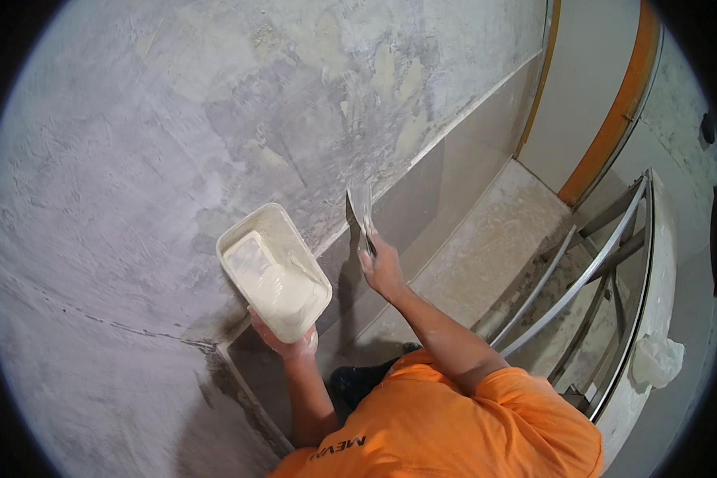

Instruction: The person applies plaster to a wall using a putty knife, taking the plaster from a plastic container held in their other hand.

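1. Tub, beige and rectangular with rounded corners, is being held before the grey, patchy wall, to the left of the knife; its open top is facing up toward the camera.
2. Paste, creamy and wet, is lying inside the tub, gathering thickest toward the end nearer the person and smearing the sides.
3. Knife, broad-bladed and shiny, is pointing away from the person, its blade overlapping the wall's lower edge in view; whether it is touching cannot be told.
4. Left hand is holding the tub's nearer end from below, its fingers partly hiding behind it.
5. Right hand is closing firmly around the knife's handle.
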